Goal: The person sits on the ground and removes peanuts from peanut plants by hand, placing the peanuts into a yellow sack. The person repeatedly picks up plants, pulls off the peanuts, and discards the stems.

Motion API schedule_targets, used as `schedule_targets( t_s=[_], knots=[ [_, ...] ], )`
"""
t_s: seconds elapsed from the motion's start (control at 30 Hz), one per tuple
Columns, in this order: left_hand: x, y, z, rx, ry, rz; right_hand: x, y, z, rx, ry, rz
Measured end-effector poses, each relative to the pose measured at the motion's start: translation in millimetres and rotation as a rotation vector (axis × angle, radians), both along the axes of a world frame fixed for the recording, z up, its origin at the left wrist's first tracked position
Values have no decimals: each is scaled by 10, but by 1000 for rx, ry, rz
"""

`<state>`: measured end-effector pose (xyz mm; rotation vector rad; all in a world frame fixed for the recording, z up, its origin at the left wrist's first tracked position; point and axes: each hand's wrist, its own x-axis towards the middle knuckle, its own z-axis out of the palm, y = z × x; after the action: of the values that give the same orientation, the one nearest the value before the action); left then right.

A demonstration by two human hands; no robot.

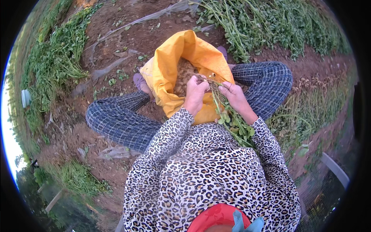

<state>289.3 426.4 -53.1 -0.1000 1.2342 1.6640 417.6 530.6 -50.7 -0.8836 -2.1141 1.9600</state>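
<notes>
Above the mouth of an orange woven sack (166,72) on the ground between my legs, both hands work at an uprooted peanut plant (229,108). My left hand (195,93) pinches among its thin brown roots at the sack's opening. Around the stems close to the roots, my right hand (236,97) is closed. The green leafy tops trail down across my right forearm and lap. Inside the sack lies a heap of peanut pods (182,76), partly hidden by the folded rim. A few pale pods hang by the roots; the fingertips partly cover them.
A large pile of pulled plants (278,26) lies at the upper right. More plants (55,61) lie at the left. Peanut pods (311,82) line a row at the right. Torn plastic film (110,66) lies on the soil, and a white container (25,98) stands at the far left.
</notes>
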Motion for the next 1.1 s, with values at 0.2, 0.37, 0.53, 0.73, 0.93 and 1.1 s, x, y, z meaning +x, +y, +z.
schedule_targets(
  t_s=[0.2, 0.37, 0.53, 0.73, 0.93, 1.1],
  knots=[
    [16, -32, 19, 182, 44, -128, -3, 246, 200, -540, -130, -30],
    [-23, -63, -5, 223, -3, -183, 68, 270, 91, -566, -101, -14],
    [-97, -73, 47, 40, 151, -319, 25, 196, 256, -539, -146, -16],
    [-245, -158, 110, -133, 301, -510, 42, 138, 171, -74, -90, 38],
    [-91, -137, -10, -37, 170, -203, -15, 28, 349, 293, -73, 44],
    [-5, -49, 54, 65, -11, -161, 10, 63, 354, 341, -90, 91]
  ],
)
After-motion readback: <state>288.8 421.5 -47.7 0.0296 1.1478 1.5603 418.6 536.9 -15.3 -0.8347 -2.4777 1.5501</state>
